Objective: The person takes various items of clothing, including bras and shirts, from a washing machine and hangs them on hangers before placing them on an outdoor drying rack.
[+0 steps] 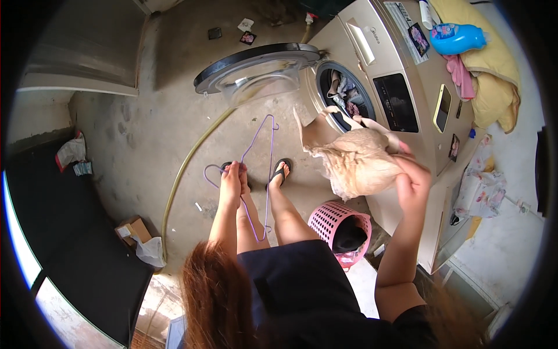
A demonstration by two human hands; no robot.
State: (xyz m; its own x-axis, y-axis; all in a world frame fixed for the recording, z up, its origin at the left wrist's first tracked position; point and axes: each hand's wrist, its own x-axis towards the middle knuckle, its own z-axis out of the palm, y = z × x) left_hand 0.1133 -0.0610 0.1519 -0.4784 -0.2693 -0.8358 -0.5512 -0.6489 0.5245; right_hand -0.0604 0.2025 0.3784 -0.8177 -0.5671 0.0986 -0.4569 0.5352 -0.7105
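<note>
A purple clothes hanger [270, 174] is gripped near its hook by my left hand [233, 183], low over my feet. On the right, my right hand [412, 179] is raised and closed on a beige garment [359, 161] with lace and straps, apparently a bra, which hangs to the left of the fingers. Behind the garment stands a front-loading washing machine [357, 43] with its round door [261, 65] swung wide. Mixed laundry [346, 94] lies inside the drum.
A pink perforated laundry basket [340, 222] holding dark cloth stands below my right hand. A hose [174, 192] curves over the floor. The machine's top bears a blue detergent bottle [457, 38], a smartphone [442, 108] and pink gloves [458, 76]. A cardboard box [133, 230] is at left.
</note>
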